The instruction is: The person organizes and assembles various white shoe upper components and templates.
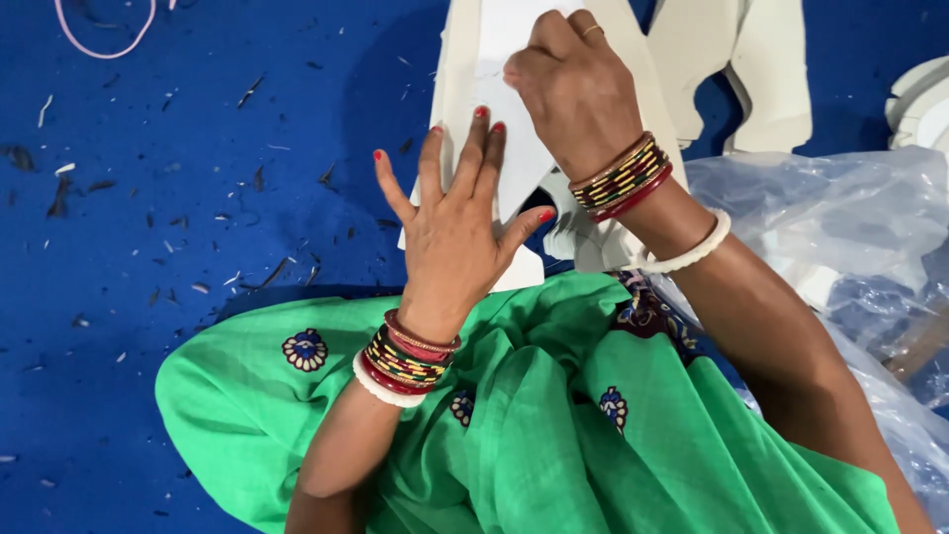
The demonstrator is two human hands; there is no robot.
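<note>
Cream-white cut sheet (494, 89) lies flat on the blue surface (198, 198) just beyond my lap, with a second cut layer seemingly stacked under it. It looks thin, light and fairly stiff, like foam or board, so I judge it would slide or lift easily and is best pinned flat near the edge being worked. My left hand (455, 222) is spread open, fingers apart, pressing down on the near part of the sheet. My right hand (573, 84) is curled shut over the sheet's upper part; I cannot tell whether it pinches a small tool or only the sheet. More cut pieces (741, 69) of the same pale material lie just beyond to the right, crumpled clear plastic wrap (840, 227) sits beside my right forearm, and my green cloth (554, 425) bunches up against the sheet's near edge. Dark scraps litter the surface, and a pink cord loop (104, 40) lies well apart.
</note>
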